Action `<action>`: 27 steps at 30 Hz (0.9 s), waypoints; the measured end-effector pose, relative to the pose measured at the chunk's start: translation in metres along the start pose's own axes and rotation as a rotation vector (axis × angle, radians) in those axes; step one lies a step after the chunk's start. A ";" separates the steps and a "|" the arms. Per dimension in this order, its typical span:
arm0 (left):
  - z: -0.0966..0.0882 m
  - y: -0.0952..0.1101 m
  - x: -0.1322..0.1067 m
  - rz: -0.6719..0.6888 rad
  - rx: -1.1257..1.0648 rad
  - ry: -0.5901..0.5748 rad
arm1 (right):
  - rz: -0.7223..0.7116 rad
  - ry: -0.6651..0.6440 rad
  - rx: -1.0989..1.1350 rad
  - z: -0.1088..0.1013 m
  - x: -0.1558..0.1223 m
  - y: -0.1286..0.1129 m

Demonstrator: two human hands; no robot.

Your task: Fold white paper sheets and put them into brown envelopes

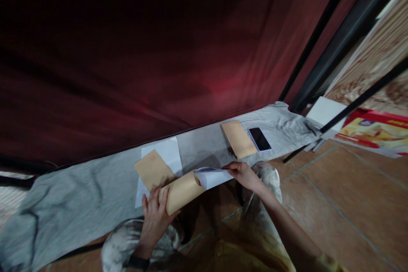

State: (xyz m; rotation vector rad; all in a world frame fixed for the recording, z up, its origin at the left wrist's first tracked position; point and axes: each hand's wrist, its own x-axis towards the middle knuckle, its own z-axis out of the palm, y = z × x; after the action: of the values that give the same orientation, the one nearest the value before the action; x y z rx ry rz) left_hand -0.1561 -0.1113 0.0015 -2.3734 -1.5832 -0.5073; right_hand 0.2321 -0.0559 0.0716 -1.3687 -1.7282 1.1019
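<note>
Head view: an envelope (183, 195) held over the near edge of the cloth-covered bench (114, 174), white paper (216, 178) sticking out of its right end.
The left hand's (157, 212) grip is closed on the envelope's left end; the right hand's (242, 174) grip pinches the paper's right end. On the bench, a second envelope (153, 169) overlaps a white sheet (172, 155) at left; farther right, a third envelope (239, 138) lies just beside a phone (260, 139).

The only view looked forward and down from the person's head, close above the left hand (156, 216) and right hand (244, 175), facing a cloth-covered counter (73, 197) and dark red curtain (178, 59).
</note>
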 end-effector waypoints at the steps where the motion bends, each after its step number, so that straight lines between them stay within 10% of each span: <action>1: 0.000 0.000 0.000 0.009 0.000 0.000 | -0.012 0.005 -0.002 0.001 0.000 -0.001; 19: 0.001 0.008 0.007 0.029 -0.019 -0.014 | -0.003 -0.080 0.126 0.019 -0.009 0.000; 27: -0.001 0.026 0.024 0.057 -0.036 -0.019 | -0.134 0.005 -0.047 0.060 -0.013 -0.007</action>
State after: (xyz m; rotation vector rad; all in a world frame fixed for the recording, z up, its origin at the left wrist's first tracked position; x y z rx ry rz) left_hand -0.1234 -0.1018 0.0118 -2.4491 -1.5225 -0.5070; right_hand 0.1793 -0.0814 0.0526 -1.2621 -1.8249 0.9891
